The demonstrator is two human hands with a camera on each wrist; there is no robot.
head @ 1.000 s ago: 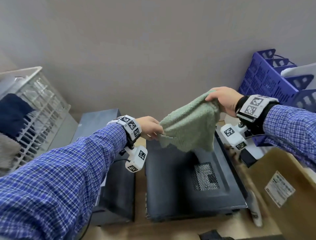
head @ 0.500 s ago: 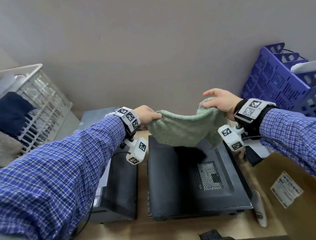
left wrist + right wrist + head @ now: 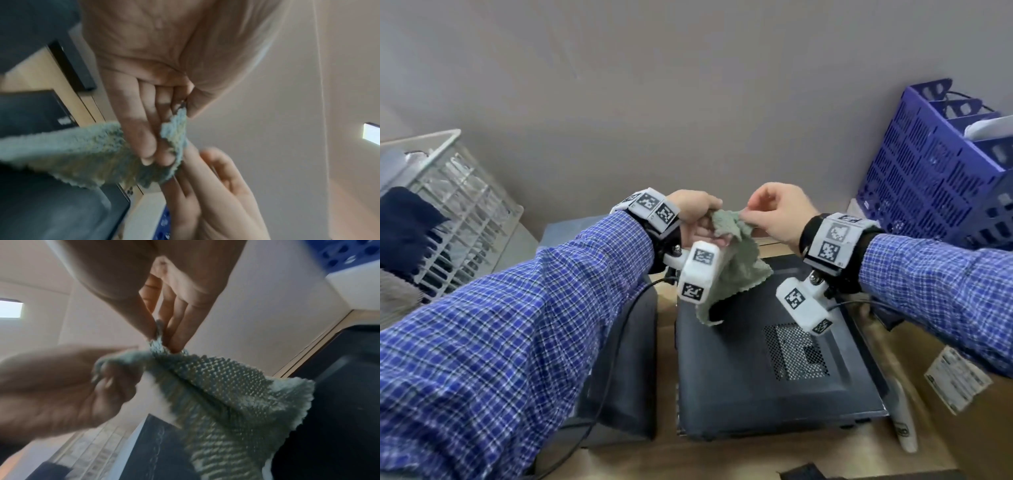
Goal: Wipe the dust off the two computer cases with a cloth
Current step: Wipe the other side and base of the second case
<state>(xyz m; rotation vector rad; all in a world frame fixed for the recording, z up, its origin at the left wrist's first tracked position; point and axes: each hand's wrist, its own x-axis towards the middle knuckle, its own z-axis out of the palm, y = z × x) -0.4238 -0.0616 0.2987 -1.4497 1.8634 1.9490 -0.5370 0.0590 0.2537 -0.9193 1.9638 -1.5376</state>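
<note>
A green terry cloth (image 3: 736, 267) hangs folded in the air above the far end of the right computer case (image 3: 767, 363), a black box lying flat with a mesh vent. My left hand (image 3: 697, 219) grips the cloth's upper edge (image 3: 172, 142) with curled fingers. Close beside it, my right hand (image 3: 774, 212) pinches the adjoining corner (image 3: 158, 337) between thumb and fingers. The left computer case (image 3: 626, 363) lies parallel, mostly hidden under my left forearm.
A white wire basket (image 3: 455, 212) holding dark fabric stands at the left. A blue plastic crate (image 3: 941, 171) stands at the back right, a cardboard box (image 3: 962, 411) at the right. A white marker (image 3: 902, 421) lies beside the right case. The grey wall is close behind.
My hands, which held the cloth stretched wide apart, have come together, so the cloth is now folded and hangs down between them.
</note>
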